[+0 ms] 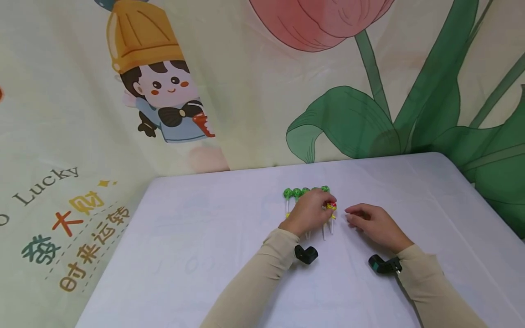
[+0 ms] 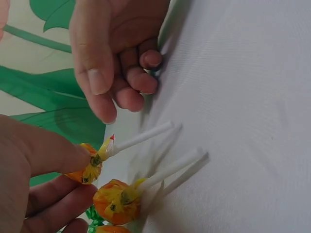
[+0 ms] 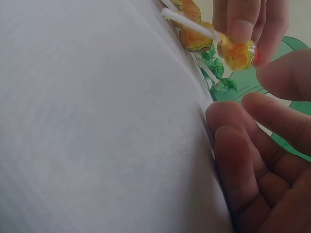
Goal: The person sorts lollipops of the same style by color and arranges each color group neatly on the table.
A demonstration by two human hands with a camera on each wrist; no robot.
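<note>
My left hand (image 1: 309,210) pinches a yellow-and-orange wrapped lollipop (image 2: 92,171) by its candy end, thumb on one side and fingers on the other. Its white stick (image 2: 143,138) points away from the palm, toward the right in the left wrist view. Just beside it lies another orange lollipop (image 2: 115,201) on the table. A row of green-wrapped lollipops (image 1: 288,193) stretches behind the left hand, which hides part of it. My right hand (image 1: 375,225) hovers to the right with fingers loosely bent, holding nothing, its fingertips near the pinched lollipop.
A white cloth covers the table (image 1: 197,237). Behind it hangs a printed backdrop (image 1: 246,91) with a cartoon figure, a flower and leaves. Black wrist cameras sit at the left cuff (image 1: 283,241) and right cuff (image 1: 414,259).
</note>
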